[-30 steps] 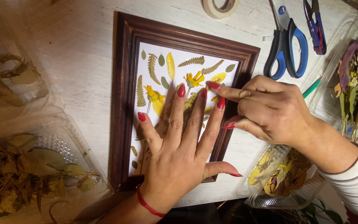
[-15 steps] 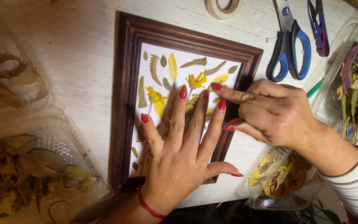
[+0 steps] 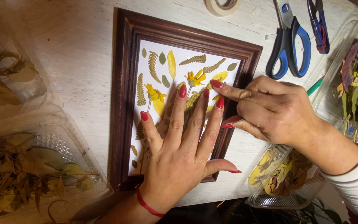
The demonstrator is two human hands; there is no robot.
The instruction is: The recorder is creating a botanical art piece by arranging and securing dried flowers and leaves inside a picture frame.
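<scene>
A dark brown wooden picture frame [image 3: 126, 74] lies on the whitewashed table. Inside it is white paper with pressed green ferns, leaves and yellow flowers [image 3: 196, 78]. My left hand [image 3: 183, 145] lies flat on the paper, fingers spread, pressing down the lower right part. My right hand [image 3: 270, 112] rests at the frame's right edge. Its index finger points onto the paper near the yellow flowers, and its thumb and fingers pinch a thin tool that is mostly hidden.
Blue-handled scissors [image 3: 289, 47], smaller snips [image 3: 320, 29] and a tape roll [image 3: 223, 6] lie at the far side. Clear plastic trays hold dried leaves at the left [image 3: 30, 166], right [image 3: 355, 79] and under my right wrist [image 3: 278, 174]. A green pencil [image 3: 314, 86] peeks out.
Both hands stay almost where they were; the view has shifted slightly and my right hand's fingers have edged a little on the paper.
</scene>
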